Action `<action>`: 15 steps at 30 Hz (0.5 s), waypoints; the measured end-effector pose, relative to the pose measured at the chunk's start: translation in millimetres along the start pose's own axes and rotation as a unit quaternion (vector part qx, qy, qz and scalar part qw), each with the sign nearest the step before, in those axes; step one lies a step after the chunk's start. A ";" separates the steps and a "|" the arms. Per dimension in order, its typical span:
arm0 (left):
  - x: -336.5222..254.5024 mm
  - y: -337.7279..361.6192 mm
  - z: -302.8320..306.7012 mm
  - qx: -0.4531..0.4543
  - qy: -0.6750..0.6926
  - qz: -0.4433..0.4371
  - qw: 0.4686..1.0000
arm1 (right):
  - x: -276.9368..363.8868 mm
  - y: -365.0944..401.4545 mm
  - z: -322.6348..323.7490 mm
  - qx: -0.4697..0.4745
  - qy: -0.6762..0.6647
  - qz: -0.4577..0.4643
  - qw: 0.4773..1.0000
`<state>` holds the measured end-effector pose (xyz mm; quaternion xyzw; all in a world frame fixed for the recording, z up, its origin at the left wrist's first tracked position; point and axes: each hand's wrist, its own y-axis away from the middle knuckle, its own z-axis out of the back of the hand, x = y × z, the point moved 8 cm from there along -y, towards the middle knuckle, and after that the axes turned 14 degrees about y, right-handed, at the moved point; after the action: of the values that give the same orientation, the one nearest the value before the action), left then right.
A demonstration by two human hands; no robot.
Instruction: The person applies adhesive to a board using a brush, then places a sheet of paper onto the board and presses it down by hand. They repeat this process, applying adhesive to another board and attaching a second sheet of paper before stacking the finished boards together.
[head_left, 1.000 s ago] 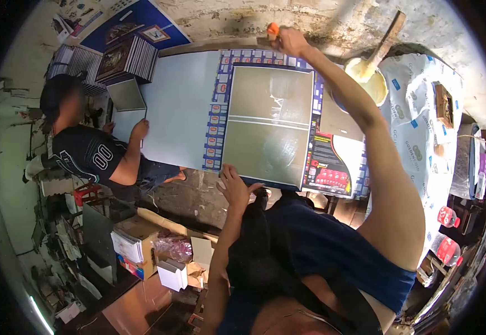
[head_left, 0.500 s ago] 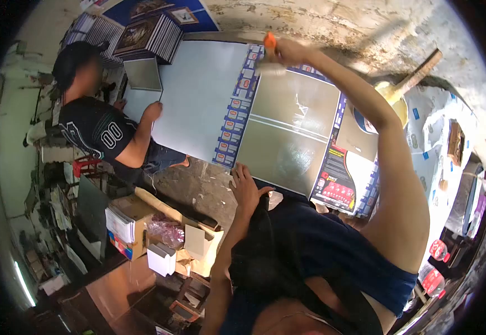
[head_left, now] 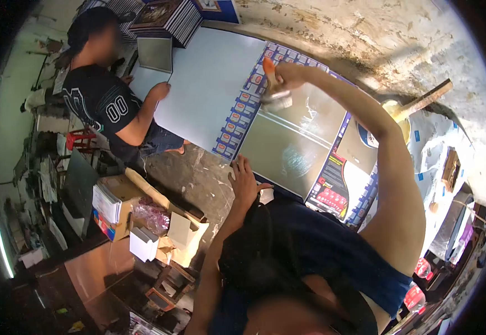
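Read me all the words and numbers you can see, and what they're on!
"00" on the black shirt.
"G" on the black-and-red sheet; the rest of its word is blurred.
Too small or blurred: writing on the blue patterned sheet, bucket and bottles.

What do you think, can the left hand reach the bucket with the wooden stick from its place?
Probably not: the left hand is at the near left corner of the grey panels, the bucket stands to their right, and the right arm crosses between.
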<state>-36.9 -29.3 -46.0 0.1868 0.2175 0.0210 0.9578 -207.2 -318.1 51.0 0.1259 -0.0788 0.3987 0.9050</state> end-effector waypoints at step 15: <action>2.2 0.2 -5.3 -0.029 -0.002 -0.040 0.999 | 35.9 -5.9 -25.9 -0.124 0.107 -0.053 0.985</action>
<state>-37.2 -27.0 -51.3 0.1504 0.2219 -0.0118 0.9633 -177.6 -289.3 34.0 -0.0267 -0.0238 0.3486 0.9366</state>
